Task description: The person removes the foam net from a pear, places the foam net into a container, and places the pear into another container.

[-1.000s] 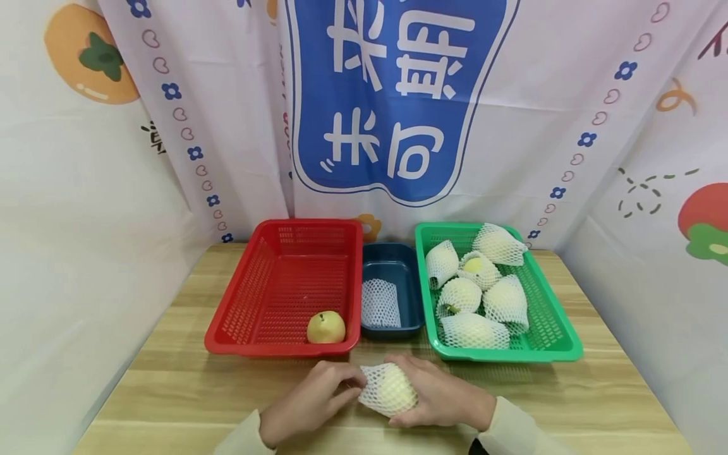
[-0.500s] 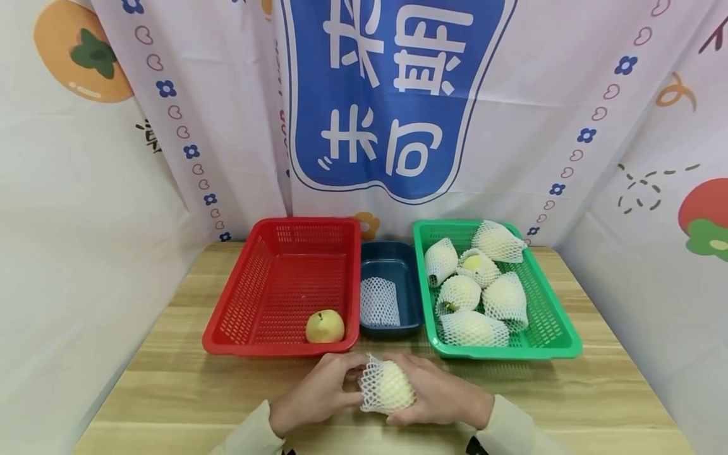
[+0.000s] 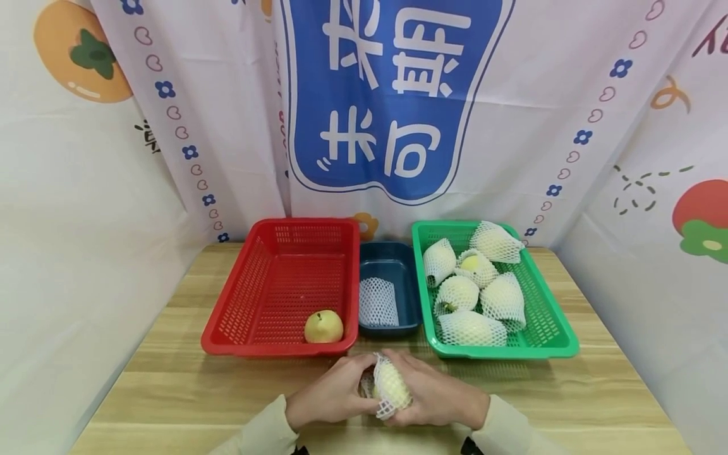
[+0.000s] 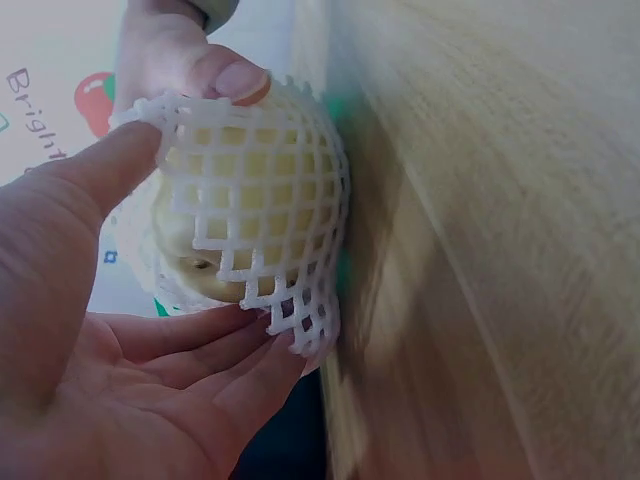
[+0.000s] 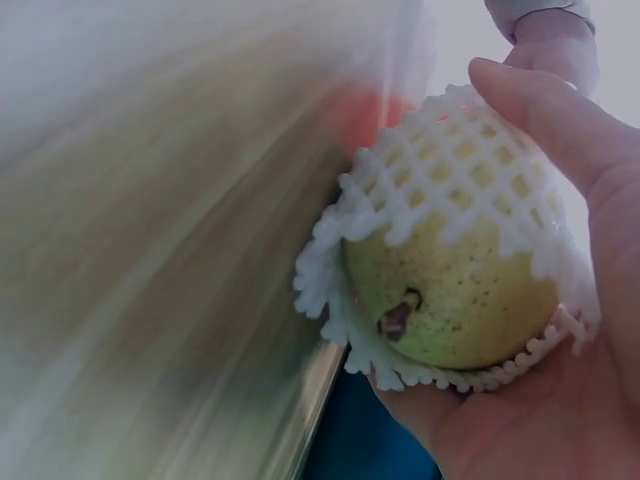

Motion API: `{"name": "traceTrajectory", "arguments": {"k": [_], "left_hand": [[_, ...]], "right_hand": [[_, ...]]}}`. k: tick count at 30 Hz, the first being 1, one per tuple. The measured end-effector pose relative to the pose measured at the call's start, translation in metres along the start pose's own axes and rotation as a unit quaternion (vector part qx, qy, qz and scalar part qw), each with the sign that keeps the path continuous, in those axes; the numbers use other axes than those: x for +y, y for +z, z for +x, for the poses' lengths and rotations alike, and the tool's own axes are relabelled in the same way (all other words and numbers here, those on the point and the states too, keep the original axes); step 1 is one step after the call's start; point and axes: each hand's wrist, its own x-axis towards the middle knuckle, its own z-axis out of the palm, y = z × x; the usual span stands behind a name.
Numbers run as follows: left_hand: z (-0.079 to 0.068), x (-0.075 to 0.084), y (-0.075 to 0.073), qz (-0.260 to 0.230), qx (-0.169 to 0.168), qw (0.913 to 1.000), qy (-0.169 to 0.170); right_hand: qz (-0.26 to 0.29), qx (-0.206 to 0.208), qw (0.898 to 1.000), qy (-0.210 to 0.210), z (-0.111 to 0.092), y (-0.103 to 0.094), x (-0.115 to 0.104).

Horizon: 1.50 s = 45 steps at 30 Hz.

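Note:
A pear (image 5: 455, 295) in a white foam net (image 4: 265, 175) is held between both hands low in the middle of the head view. My right hand (image 3: 438, 392) grips the wrapped pear from the right, its thumb on the net and its fingers underneath. With thumb and fingers, my left hand (image 3: 332, 392) holds the net's rim from the left. In the left wrist view the pear's bottom end shows past the net edge. The right wrist view shows its bare stem end, with the net flared around it.
A red basket (image 3: 227, 316) at left holds one bare pear (image 3: 323, 327). The dark blue tray (image 3: 406, 297) in the middle has foam nets (image 3: 378, 302) in it. At right, a green basket (image 3: 548, 316) contains several wrapped pears (image 3: 503, 297). Printed cloth stands behind the wooden table (image 3: 165, 379).
My left hand has moved right, onto the pear's near end, drawing the loose net edge in over it. The right hand stays nearly in place; the pear has turned slightly.

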Motion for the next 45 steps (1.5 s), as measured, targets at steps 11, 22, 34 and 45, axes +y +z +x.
{"name": "traceTrajectory", "arguments": {"k": [11,22,34,45], "left_hand": [[0.002,-0.012,-0.001,0.001,-0.029,0.9996,0.001],[0.012,-0.003,0.008,-0.02,-0.009,0.9998,0.003],[0.005,-0.006,0.01,-0.07,0.009,0.9975,-0.005],[-0.014,-0.005,0.005,-0.215,0.015,0.9748,-0.059]], "right_hand": [[0.039,-0.035,0.998,0.043,-0.008,-0.01,0.008],[0.03,-0.025,0.999,0.029,-0.005,-0.009,0.005],[0.012,-0.03,0.999,0.016,-0.009,-0.015,0.006],[-0.002,-0.01,1.0,-0.02,-0.01,-0.013,0.004]]}}
